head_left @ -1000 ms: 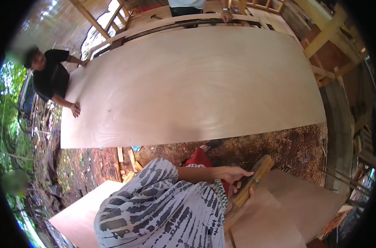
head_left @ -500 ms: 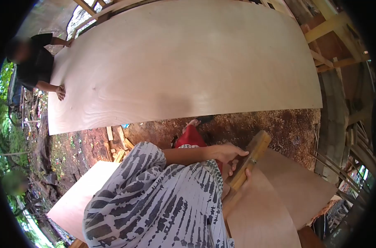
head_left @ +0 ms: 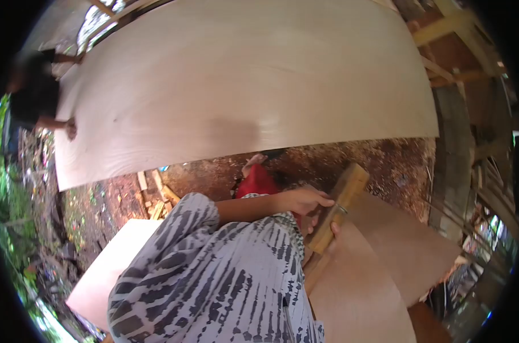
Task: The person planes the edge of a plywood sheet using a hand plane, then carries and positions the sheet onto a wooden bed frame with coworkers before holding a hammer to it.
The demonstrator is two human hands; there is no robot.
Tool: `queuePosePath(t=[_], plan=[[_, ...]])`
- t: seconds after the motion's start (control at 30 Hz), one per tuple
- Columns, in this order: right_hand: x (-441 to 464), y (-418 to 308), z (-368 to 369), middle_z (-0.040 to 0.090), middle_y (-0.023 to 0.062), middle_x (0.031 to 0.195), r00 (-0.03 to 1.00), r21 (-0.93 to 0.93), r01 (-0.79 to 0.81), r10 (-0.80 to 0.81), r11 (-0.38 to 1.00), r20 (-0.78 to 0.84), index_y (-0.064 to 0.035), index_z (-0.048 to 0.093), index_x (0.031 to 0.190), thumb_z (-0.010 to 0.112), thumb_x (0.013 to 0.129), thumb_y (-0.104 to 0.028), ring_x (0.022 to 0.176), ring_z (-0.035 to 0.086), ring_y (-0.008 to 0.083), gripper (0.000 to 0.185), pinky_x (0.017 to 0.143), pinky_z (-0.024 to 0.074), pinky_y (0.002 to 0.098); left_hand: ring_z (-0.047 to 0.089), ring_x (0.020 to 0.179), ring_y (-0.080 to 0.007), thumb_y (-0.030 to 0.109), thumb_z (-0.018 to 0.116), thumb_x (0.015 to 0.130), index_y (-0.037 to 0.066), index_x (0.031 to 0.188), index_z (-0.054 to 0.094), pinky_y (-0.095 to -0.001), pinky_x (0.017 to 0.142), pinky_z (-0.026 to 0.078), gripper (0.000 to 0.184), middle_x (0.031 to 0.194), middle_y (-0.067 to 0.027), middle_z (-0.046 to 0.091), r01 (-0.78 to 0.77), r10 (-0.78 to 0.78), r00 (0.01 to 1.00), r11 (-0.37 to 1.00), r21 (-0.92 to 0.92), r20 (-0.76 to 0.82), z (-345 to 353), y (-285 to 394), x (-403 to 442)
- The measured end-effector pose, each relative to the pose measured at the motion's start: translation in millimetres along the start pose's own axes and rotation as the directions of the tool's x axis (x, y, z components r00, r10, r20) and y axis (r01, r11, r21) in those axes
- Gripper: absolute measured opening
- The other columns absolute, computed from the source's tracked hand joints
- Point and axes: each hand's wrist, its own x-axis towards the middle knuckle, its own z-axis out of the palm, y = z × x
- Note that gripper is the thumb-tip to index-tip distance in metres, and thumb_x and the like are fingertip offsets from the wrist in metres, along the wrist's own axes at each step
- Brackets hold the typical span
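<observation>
In the head view, my left hand grips the side of a wooden hand plane, a thick yellowish block with a small metal piece across its middle. My right hand is wrapped around its lower part from the other side; mostly its fingertips show, the rest being hidden behind the block. The tool is held tilted in front of my body, above pale plywood pieces. Beyond my feet lies a large plywood sheet, apart from both hands.
At the far left a person in a dark shirt has both hands on the large sheet's edge. Wood offcuts and sawdust cover the ground. Timber framing stands at the right, and another pale board lies left of me.
The view has shifted slightly, so the large sheet and the other person appear farther left. Both hands keep hold of the wooden plane, which sits a little lower-left and higher-tipped in view.
</observation>
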Motion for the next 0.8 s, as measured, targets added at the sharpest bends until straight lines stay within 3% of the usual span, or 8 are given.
queuePosePath(t=[0.13, 0.3, 0.33, 0.43, 0.47, 0.63, 0.7, 0.8], plan=[[8, -10, 0, 0.061, 0.0175, 0.097, 0.993, -0.044, -0.093, 0.096, 0.995, 0.071, 0.0020, 0.052, 0.121, 0.056, 0.093, -0.038, 0.087, 0.062, 0.0289, 0.049, 0.077, 0.0525, 0.0409, 0.063, 0.061, -0.0358, 0.032, 0.058, 0.103, 0.005, 0.145, 0.041, -0.0574, 0.053, 0.056, 0.052, 0.106, -0.0203, 0.061, -0.054, 0.054, 0.999, 0.998, -0.030, 0.004, -17, 0, 6], [5, -13, -5, 0.061, 0.0183, 0.097, 0.994, 0.005, -0.057, 0.057, 0.998, 0.096, 0.0021, 0.051, 0.122, 0.057, 0.092, -0.037, 0.084, 0.063, 0.0286, 0.050, 0.075, 0.0521, 0.0404, 0.066, 0.103, -0.0314, 0.045, 0.053, 0.104, 0.005, 0.147, 0.043, -0.0468, 0.101, 0.047, 0.060, 0.129, -0.0140, 0.061, -0.053, 0.081, 0.994, 0.944, -0.325, 0.074, -12, 14, -3], [6, -11, -7, 0.061, 0.0183, 0.097, 0.995, 0.010, -0.049, 0.048, 0.999, 0.084, 0.0021, 0.051, 0.122, 0.057, 0.092, -0.037, 0.084, 0.063, 0.0286, 0.050, 0.075, 0.0521, 0.0404, 0.067, 0.069, -0.0323, 0.046, 0.053, 0.104, 0.003, 0.140, 0.047, -0.0515, 0.059, 0.058, 0.057, 0.114, -0.0173, 0.064, -0.054, 0.078, 0.991, 0.975, -0.216, 0.105, 2, 15, -7], [15, -9, -5, 0.063, 0.0192, 0.092, 1.000, -0.059, -0.020, 0.020, 0.998, 0.003, 0.0012, 0.048, 0.127, 0.060, 0.090, -0.032, 0.077, 0.065, 0.0286, 0.051, 0.069, 0.0546, 0.0398, 0.066, 0.061, -0.0302, 0.046, 0.053, 0.104, 0.002, 0.137, 0.048, -0.0466, 0.053, 0.060, 0.055, 0.111, -0.0177, 0.067, -0.040, 0.043, 0.977, 0.999, -0.021, 0.208, -19, 2, 17], [13, -9, 2, 0.064, 0.0196, 0.090, 0.998, -0.114, -0.005, -0.003, 0.994, -0.068, 0.0016, 0.048, 0.127, 0.061, 0.089, -0.029, 0.073, 0.065, 0.0286, 0.051, 0.066, 0.0556, 0.0389, 0.069, 0.056, -0.0303, 0.046, 0.051, 0.104, 0.005, 0.134, 0.050, -0.0423, 0.043, 0.059, 0.051, 0.092, -0.0182, 0.070, -0.071, 0.082, 0.978, 0.995, -0.064, 0.192, -19, -2, 24], [8, -8, 9, 0.066, 0.0195, 0.086, 0.998, -0.237, 0.020, -0.034, 0.971, -0.055, 0.0048, 0.057, 0.116, 0.063, 0.085, -0.033, 0.071, 0.066, 0.0289, 0.050, 0.065, 0.0559, 0.0379, 0.071, 0.060, -0.0283, 0.045, 0.053, 0.103, 0.005, 0.136, 0.049, -0.0444, 0.046, 0.061, 0.051, 0.098, -0.0186, 0.071, -0.035, 0.075, 0.959, 0.988, -0.149, 0.273, -29, -7, 24], [7, -7, 10, 0.067, 0.0206, 0.086, 0.996, -0.253, 0.034, -0.053, 0.967, -0.067, 0.0054, 0.056, 0.117, 0.063, 0.085, -0.033, 0.069, 0.066, 0.0293, 0.051, 0.063, 0.0563, 0.0386, 0.074, 0.069, -0.0357, 0.043, 0.049, 0.105, 0.005, 0.138, 0.045, -0.0496, 0.048, 0.063, 0.050, 0.115, -0.0209, 0.067, 0.061, 0.041, 0.895, 0.975, -0.214, 0.443, -46, -12, 32], [5, -7, 9, 0.065, 0.0225, 0.086, 0.995, -0.193, 0.064, -0.078, 0.979, -0.066, 0.0041, 0.046, 0.128, 0.061, 0.089, -0.023, 0.069, 0.067, 0.0306, 0.050, 0.065, 0.0586, 0.0390, 0.073, 0.069, -0.0368, 0.043, 0.051, 0.104, 0.006, 0.139, 0.044, -0.0517, 0.051, 0.063, 0.052, 0.113, -0.0217, 0.068, 0.025, 0.031, 0.941, 0.987, -0.161, 0.336, -30, -4, 16]])
